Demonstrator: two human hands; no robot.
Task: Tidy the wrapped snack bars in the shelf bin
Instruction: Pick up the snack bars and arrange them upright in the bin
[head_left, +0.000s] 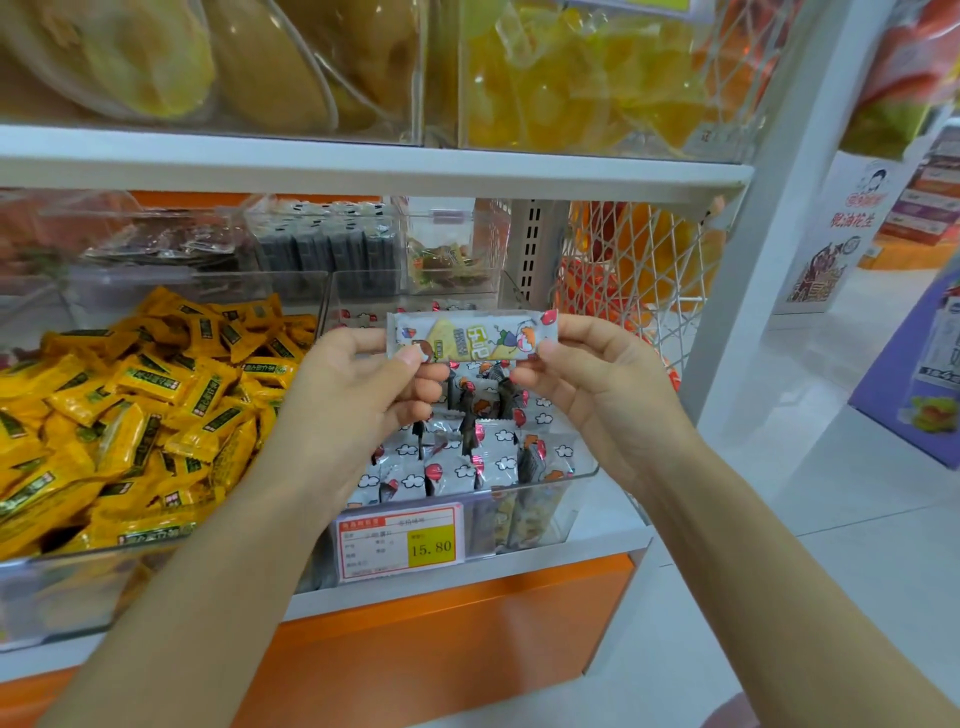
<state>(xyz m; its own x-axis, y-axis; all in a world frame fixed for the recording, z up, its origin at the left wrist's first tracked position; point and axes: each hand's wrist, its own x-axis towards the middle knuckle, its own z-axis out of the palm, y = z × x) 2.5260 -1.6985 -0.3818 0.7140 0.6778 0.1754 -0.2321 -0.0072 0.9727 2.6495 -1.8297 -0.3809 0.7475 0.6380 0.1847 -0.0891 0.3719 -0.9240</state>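
Note:
A wrapped snack bar (470, 335), white with cartoon print and red balloons, is held level above the clear shelf bin (584, 480). My left hand (363, 384) pinches its left end between thumb and fingers. My right hand (587, 374) pinches its right end the same way. Below them the bin holds several more bars of the same kind (467, 457), most standing on end in loose rows, some leaning. A price tag (400, 540) reading 15.80 is fixed to the bin's front.
A bin of yellow wrapped sweets (130, 415) sits to the left. Clear boxes of dark packets (327, 244) stand behind. A white shelf board (363, 161) runs overhead, a white wire mesh side panel (639, 270) is on the right, and an orange base panel (441, 639) is below.

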